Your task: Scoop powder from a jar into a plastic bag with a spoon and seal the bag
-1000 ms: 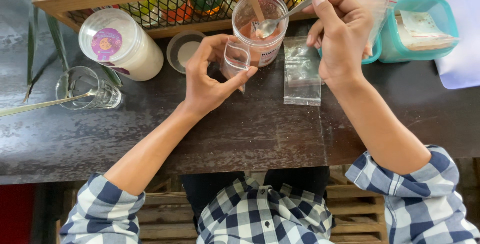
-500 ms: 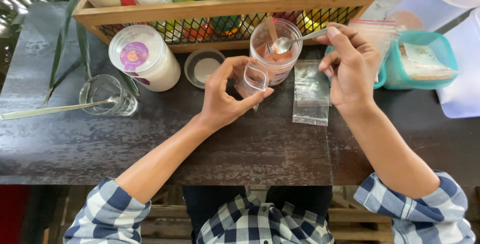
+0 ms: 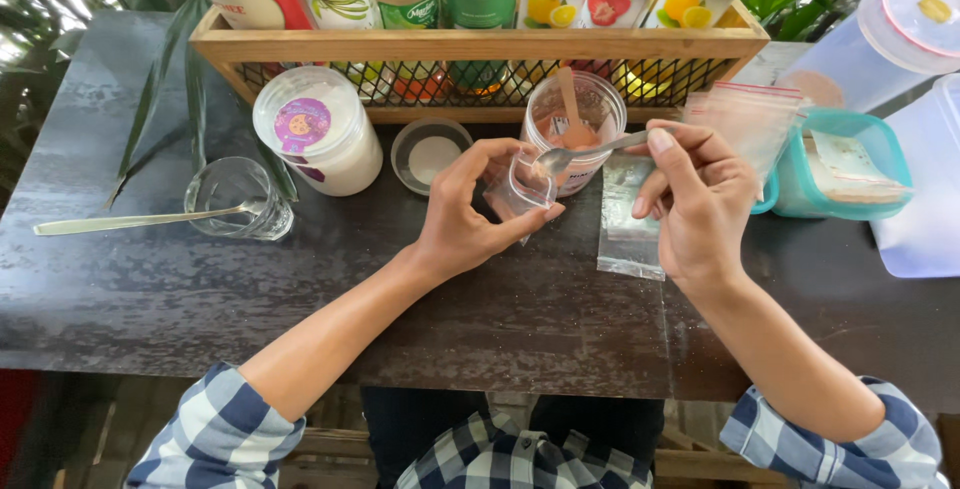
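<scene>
My left hand (image 3: pixel 468 211) pinches a small clear plastic bag (image 3: pixel 517 192) and holds its mouth open just above the dark table. My right hand (image 3: pixel 694 201) grips a metal spoon (image 3: pixel 582 155) whose bowl sits at the mouth of that bag. Right behind them stands an open clear jar (image 3: pixel 574 127) with reddish powder and a wooden stick inside. An empty zip bag (image 3: pixel 631 232) lies flat on the table under my right hand.
A white lidded tub (image 3: pixel 320 133), a round lid (image 3: pixel 431 155) and a glass with a long spoon (image 3: pixel 236 201) stand to the left. A wooden crate (image 3: pixel 470 47) of bottles lines the back. A teal container (image 3: pixel 845 171), more zip bags and plastic jugs sit at the right.
My right hand has brought the spoon down from the jar to the mouth of the small bag. The view has tilted, so everything sits lower in the frame.
</scene>
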